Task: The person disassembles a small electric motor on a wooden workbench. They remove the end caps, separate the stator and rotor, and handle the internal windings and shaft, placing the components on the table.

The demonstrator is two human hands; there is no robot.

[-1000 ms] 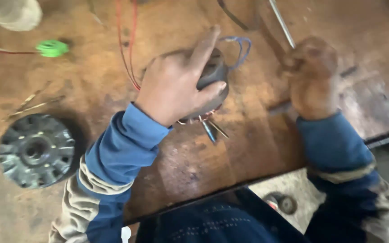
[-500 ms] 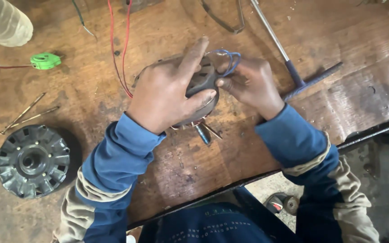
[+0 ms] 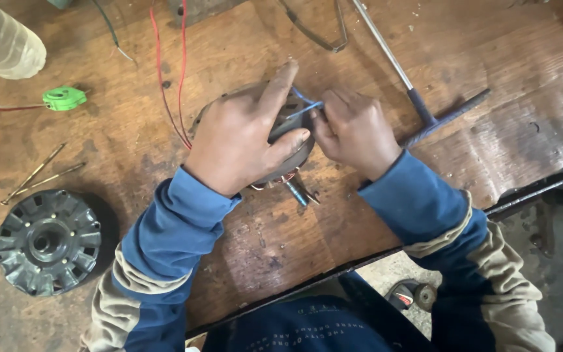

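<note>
A round dark motor stator (image 3: 291,153) with copper windings lies on the worn wooden workbench (image 3: 164,72). My left hand (image 3: 245,137) is clamped over its top, index finger stretched forward, thumb pressed on its right side. My right hand (image 3: 353,130) sits just right of the stator and pinches a thin blue wire (image 3: 304,104) that runs from the stator's upper edge. Blue wire ends (image 3: 296,192) stick out under the stator near my left wrist. Most of the stator is hidden under my left hand.
A black finned motor cover (image 3: 47,241) lies at the left front. Two thin metal rods (image 3: 37,173), a green plastic piece (image 3: 64,98), red wires (image 3: 171,78), a T-handle wrench (image 3: 418,98) and a clear bottle (image 3: 1,42) lie around. The bench edge (image 3: 373,257) runs in front.
My right hand left the T-handle wrench at the right, came over to the stator and took hold of the blue wire. My left hand stayed on the stator.
</note>
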